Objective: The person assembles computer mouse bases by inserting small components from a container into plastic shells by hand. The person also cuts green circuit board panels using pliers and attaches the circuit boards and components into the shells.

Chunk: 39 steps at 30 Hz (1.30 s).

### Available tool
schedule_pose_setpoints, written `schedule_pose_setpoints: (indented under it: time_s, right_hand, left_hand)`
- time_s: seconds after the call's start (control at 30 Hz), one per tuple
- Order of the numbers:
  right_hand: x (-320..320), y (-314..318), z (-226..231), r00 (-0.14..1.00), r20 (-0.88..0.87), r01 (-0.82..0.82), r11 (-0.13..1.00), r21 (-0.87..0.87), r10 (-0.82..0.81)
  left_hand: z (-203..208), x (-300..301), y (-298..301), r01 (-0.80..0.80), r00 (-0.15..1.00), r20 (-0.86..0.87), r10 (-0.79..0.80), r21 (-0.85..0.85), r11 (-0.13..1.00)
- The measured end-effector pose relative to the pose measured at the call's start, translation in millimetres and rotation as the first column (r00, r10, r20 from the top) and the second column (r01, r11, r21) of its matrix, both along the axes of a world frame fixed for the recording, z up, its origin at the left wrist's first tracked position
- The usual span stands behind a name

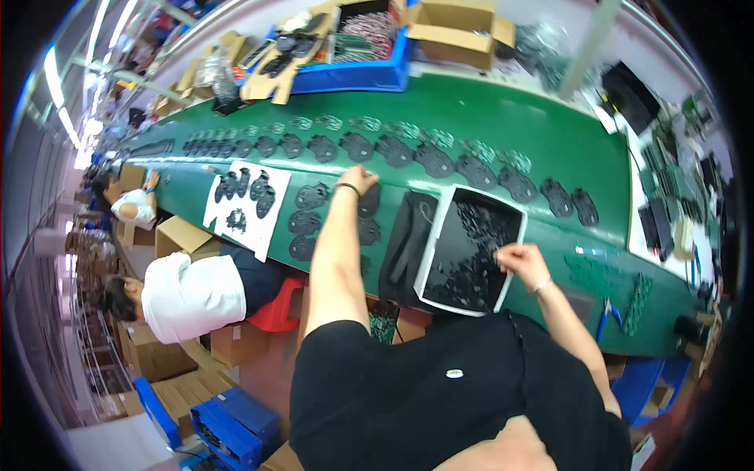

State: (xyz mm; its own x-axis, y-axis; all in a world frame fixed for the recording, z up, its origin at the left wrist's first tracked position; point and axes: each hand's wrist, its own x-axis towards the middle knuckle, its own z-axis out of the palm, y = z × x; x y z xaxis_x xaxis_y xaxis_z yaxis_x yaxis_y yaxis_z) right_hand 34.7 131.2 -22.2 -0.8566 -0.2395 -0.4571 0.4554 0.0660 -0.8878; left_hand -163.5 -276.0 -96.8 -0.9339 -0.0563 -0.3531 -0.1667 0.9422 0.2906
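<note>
My left hand [360,180] reaches forward with curled fingers, beside a black plastic shell [370,201] and just short of the row of black shells [357,147]. Whatever it grips, if anything, is hidden. Over the right side of a white-rimmed tray [431,271], my right hand [520,262] has its fingertips pinched together. Too little shows between them to name it. Many small black pieces [481,228] lie scattered in the tray. More black shells [305,222] lie in a column to the left of my left forearm.
Green circuit boards [403,130] line the belt behind the shells. A black bag-like item [408,247] lies left of the tray. Blue-handled pliers [608,318] are at the right. A white sheet [259,221] carries black parts; a co-worker [192,294] sits at the left.
</note>
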Motion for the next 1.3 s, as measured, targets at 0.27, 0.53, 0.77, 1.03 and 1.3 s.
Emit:
schedule_pose_setpoints:
  time_s: [0.27, 0.53, 0.77, 1.03, 1.3]
  right_hand:
    - [-20, 29, 33, 0.930, 0.324, 0.326, 0.798, -0.508, -0.174]
    - [-2, 57, 46, 0.919, 0.363, 0.376, 0.617, -0.691, -0.153]
    - [5, 74, 69, 0.931, 0.254, 0.364, 0.702, -0.612, -0.261]
    - [10, 52, 113, 0.819, -0.566, 0.307, 0.902, 0.303, -0.089]
    - [2, 37, 108, 0.600, -0.777, 0.434, 0.740, 0.514, 0.188]
  left_hand:
    - [81, 12, -7, -0.231, 0.925, -0.097, 0.368, 0.625, 0.746]
    - [150, 86, 124, -0.235, 0.921, 0.104, 0.376, 0.918, 0.321]
    - [141, 149, 228, -0.379, 0.914, 0.350, 0.205, 0.918, 0.120]
    - [138, 180, 278, -0.273, 0.951, 0.247, 0.188, 0.953, 0.130]
    - [155, 193, 289, -0.245, 0.947, 0.209, 0.245, 0.961, 0.126]
